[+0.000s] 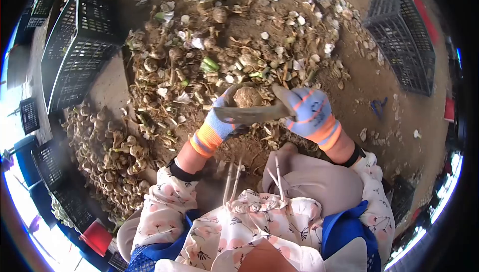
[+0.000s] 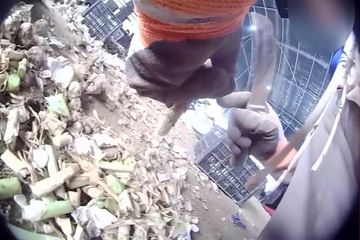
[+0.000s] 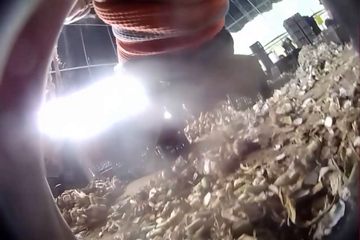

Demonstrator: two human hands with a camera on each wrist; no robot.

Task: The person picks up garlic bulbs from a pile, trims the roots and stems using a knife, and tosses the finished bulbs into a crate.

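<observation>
In the head view my left hand [image 1: 219, 120], in a blue and orange knit glove, holds a round garlic bulb [image 1: 248, 97] with its root side up. My right hand [image 1: 313, 116], gloved alike, grips a knife [image 1: 249, 115], whose broad blade points left and crosses in front of the bulb. From the left wrist, a stalk [image 2: 173, 118] sticks out below my left hand [image 2: 183, 71], while the knife [image 2: 263, 63] stands up from the right fist [image 2: 253, 127]. Strong glare covers much of the right wrist view, and the right hand's fingers are hidden there.
Cut stalks and papery skins [image 1: 234, 47] litter the ground ahead. A heap of garlic bulbs [image 1: 107, 157] lies at the left. Black plastic crates stand at the far left [image 1: 82, 47] and at the right [image 1: 401, 37]. A blue strap [image 1: 378, 107] lies near the right crate.
</observation>
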